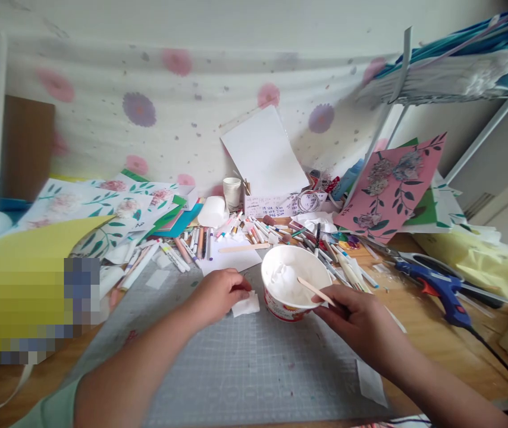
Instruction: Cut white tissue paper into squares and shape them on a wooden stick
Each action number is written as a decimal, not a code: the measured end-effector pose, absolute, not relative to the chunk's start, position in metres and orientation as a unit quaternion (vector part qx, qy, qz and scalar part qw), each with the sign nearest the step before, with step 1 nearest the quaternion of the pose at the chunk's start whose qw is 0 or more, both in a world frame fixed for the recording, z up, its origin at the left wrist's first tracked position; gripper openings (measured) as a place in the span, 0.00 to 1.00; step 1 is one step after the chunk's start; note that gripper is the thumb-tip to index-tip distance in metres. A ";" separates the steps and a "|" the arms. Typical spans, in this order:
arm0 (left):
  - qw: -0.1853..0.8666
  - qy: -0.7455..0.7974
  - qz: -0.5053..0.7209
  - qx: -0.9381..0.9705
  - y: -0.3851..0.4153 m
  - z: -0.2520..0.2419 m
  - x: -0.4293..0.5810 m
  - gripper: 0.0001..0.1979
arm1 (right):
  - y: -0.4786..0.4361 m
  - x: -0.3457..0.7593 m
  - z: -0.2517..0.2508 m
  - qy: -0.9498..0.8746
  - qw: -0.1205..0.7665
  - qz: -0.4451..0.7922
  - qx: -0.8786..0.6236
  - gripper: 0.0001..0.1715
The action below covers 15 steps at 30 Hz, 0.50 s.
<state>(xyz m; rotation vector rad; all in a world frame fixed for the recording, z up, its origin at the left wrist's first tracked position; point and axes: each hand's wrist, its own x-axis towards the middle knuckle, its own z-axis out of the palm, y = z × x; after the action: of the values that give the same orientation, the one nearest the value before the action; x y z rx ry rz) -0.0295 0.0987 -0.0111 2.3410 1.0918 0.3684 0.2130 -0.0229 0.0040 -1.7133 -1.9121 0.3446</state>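
White paper bowl with red print (273, 295), holding a white mass, stands on the grey cutting mat (245, 362) between both hands. The right hand (356, 318) pinches a thin wooden stick (315, 289) whose tip reaches into the bowl. The left hand (218, 294), fingers curled, pinches a small white paper square (245, 305) just beside it. Loading the stick seems the step in hand; next calls for a steady lift across to the square.

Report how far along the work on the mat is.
Done: a pink card with flowers on it leans at the right and looks finished. In hand: the right hand holds a stick with its tip in the bowl of white stuff, and the left hand pinches a small paper piece on the mat. Left: the paper piece looks bare and the bowl well filled, so most of it probably lies ahead.
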 end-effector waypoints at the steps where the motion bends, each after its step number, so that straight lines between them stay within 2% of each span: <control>1: 0.271 0.405 0.137 0.863 0.100 -0.011 -0.030 0.09 | -0.021 0.212 0.005 -0.711 0.273 0.132 -0.634 0.11; 9: 0.309 0.406 0.143 0.848 0.106 -0.014 -0.033 0.10 | -0.026 0.214 0.019 -0.702 0.289 0.165 -0.630 0.20; 15: 0.313 0.397 0.150 0.849 0.106 -0.016 -0.034 0.07 | -0.035 0.220 0.019 -0.708 0.320 0.131 -0.615 0.17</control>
<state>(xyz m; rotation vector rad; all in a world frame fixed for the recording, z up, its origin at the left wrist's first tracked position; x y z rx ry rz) -0.0339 0.1059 -0.0156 2.2400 1.0469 0.3954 0.2195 -0.0350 0.0189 -1.6174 -1.8614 0.3442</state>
